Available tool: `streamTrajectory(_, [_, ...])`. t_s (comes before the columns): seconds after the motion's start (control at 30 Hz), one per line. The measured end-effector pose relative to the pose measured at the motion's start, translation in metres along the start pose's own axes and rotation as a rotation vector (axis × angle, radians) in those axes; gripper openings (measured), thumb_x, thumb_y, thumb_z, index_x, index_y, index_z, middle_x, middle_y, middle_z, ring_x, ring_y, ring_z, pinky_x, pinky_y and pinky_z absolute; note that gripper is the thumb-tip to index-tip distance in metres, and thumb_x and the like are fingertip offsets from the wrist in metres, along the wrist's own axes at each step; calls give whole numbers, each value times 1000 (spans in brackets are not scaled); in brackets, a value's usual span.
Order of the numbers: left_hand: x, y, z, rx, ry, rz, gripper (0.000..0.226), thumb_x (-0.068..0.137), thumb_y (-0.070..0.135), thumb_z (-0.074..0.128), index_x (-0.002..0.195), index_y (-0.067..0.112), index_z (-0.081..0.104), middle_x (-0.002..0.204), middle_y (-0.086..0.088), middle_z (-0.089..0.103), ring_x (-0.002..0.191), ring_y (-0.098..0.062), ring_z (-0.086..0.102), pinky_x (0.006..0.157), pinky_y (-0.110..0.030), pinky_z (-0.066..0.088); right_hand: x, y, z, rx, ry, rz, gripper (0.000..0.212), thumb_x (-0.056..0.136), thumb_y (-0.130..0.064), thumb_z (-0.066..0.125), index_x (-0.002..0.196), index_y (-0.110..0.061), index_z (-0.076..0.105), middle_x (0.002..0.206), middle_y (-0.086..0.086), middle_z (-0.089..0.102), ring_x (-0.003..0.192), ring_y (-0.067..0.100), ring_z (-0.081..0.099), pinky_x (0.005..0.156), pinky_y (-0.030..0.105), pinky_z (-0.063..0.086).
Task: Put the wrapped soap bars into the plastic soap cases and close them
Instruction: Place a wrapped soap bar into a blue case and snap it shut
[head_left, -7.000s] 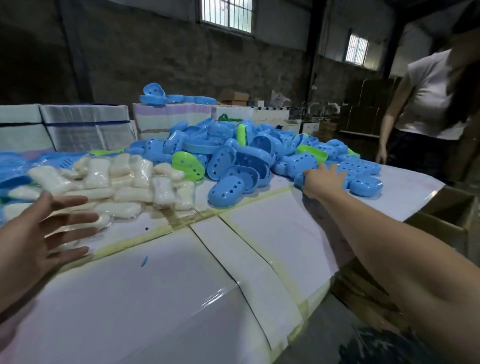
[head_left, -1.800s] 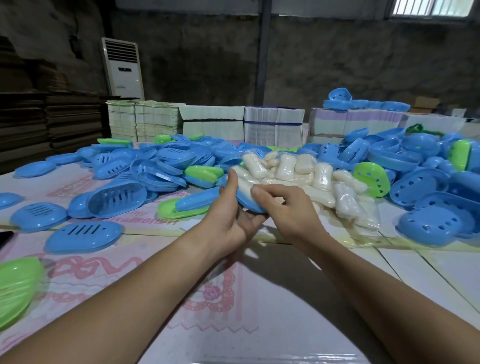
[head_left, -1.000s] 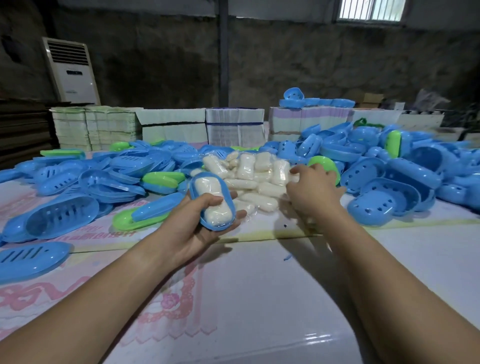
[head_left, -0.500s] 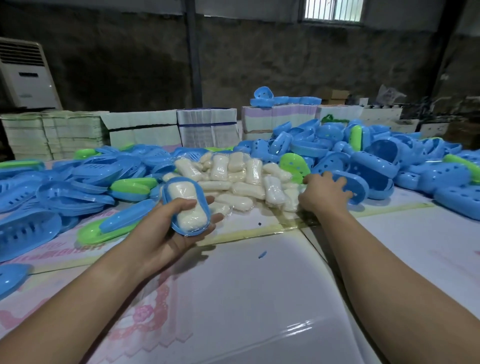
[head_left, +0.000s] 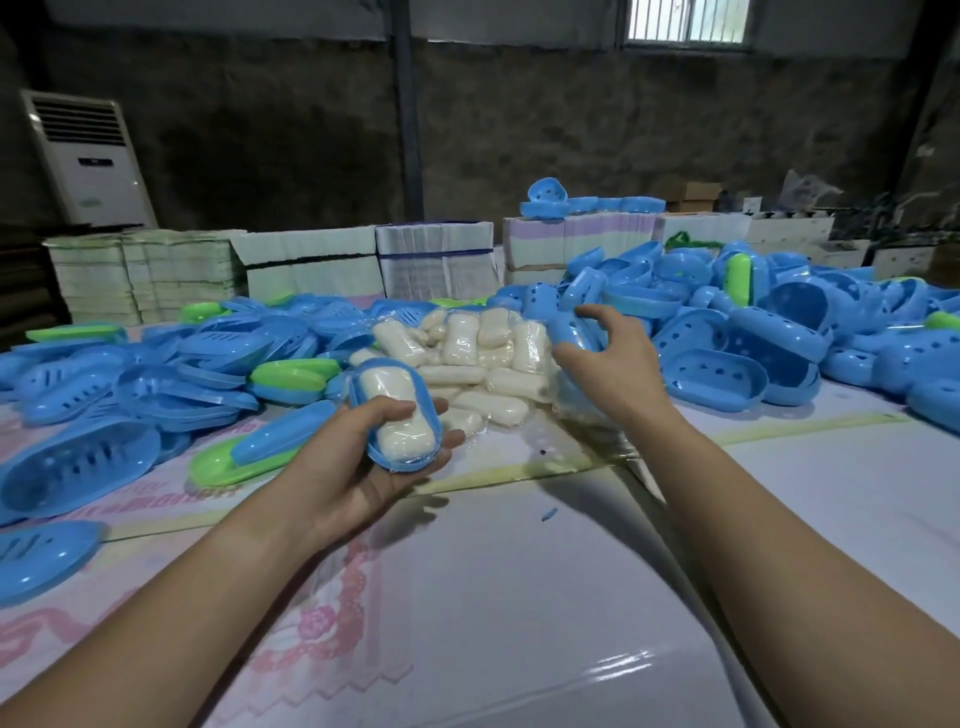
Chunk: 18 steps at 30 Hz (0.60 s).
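Note:
My left hand (head_left: 353, 473) grips an open blue soap case half (head_left: 363, 384) above the table, thumb across the wrapped white soap bar (head_left: 400, 415) lying in it. My right hand (head_left: 618, 364) is raised just right of the pile of wrapped soap bars (head_left: 483, 358), with its fingers and thumb curled round a blue perforated case half (head_left: 571, 332). The two hands are apart, the perforated half a little above and to the right of the filled half.
Heaps of blue case halves lie left (head_left: 156, 364) and right (head_left: 753, 338), with a few green ones (head_left: 291, 371) mixed in. Stacked flat cartons (head_left: 431, 265) line the table's far side. A standing air conditioner (head_left: 88, 161) is at the back left.
My right hand reached into the right heap, took a blue perforated case half and lifted it back toward the left. My left hand kept holding the filled half.

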<state>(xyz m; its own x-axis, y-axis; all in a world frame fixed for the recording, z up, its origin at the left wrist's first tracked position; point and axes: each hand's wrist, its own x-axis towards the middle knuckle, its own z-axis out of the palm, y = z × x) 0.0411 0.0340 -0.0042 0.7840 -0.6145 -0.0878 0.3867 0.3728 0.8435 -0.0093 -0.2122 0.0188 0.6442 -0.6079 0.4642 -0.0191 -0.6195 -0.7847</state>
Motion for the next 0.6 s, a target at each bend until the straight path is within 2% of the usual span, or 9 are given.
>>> streamTrajectory(0.07, [0,-1,1,30,11,-13,57,79,7,61,135,-3,54,122,-25,69,87,-36,76,61,-37,63,-19,-22,16,314,-163,-19,50,77,-29,66,124,-42,57,120,-11,56,85,-5,61,67,14,46])
streamTrajectory(0.13, [0,-2,2,28,30,-9,51,89,7,55,139,-4,49,114,-25,69,80,-36,74,59,-38,62,-34,-34,31,475,-321,-30,53,74,-28,64,125,-42,57,118,-14,57,77,-10,62,56,11,47])
streamTrajectory(0.23, [3,-1,1,-18,84,-16,38,95,13,53,126,-6,57,100,-22,71,78,-34,74,67,-43,63,-48,-40,45,543,-461,-81,53,81,-23,63,130,-39,55,117,-14,57,80,-10,63,59,10,48])
streamTrajectory(0.33, [6,2,1,-90,112,-11,32,97,17,54,124,1,63,108,-19,73,85,-32,75,70,-43,64,-57,-41,54,516,-531,-118,52,89,-23,63,133,-45,47,120,-14,54,92,-3,64,67,9,48])
streamTrajectory(0.4, [7,4,1,-144,116,9,35,98,19,54,129,4,62,117,-19,72,101,-31,73,88,-45,60,-63,-42,60,522,-561,-138,56,89,-26,66,133,-51,42,127,-13,50,102,7,63,72,14,50])
streamTrajectory(0.47, [8,6,1,-154,120,39,39,100,20,53,135,4,60,122,-22,70,113,-35,69,101,-51,53,-69,-44,65,540,-575,-177,62,84,-32,70,131,-57,38,134,-14,45,103,2,62,73,16,52])
streamTrajectory(0.53, [9,7,2,-137,124,55,41,100,21,54,138,7,57,125,-24,68,117,-37,67,94,-53,57,-74,-45,70,546,-589,-224,69,81,-34,72,137,-53,37,138,-11,43,105,-2,61,75,17,53])
streamTrajectory(0.6, [8,7,6,-179,122,46,49,98,20,59,146,13,50,132,-24,64,120,-37,65,78,-50,63,-76,-44,74,571,-610,-241,76,80,-31,74,143,-46,35,141,-9,43,108,5,62,79,24,57])
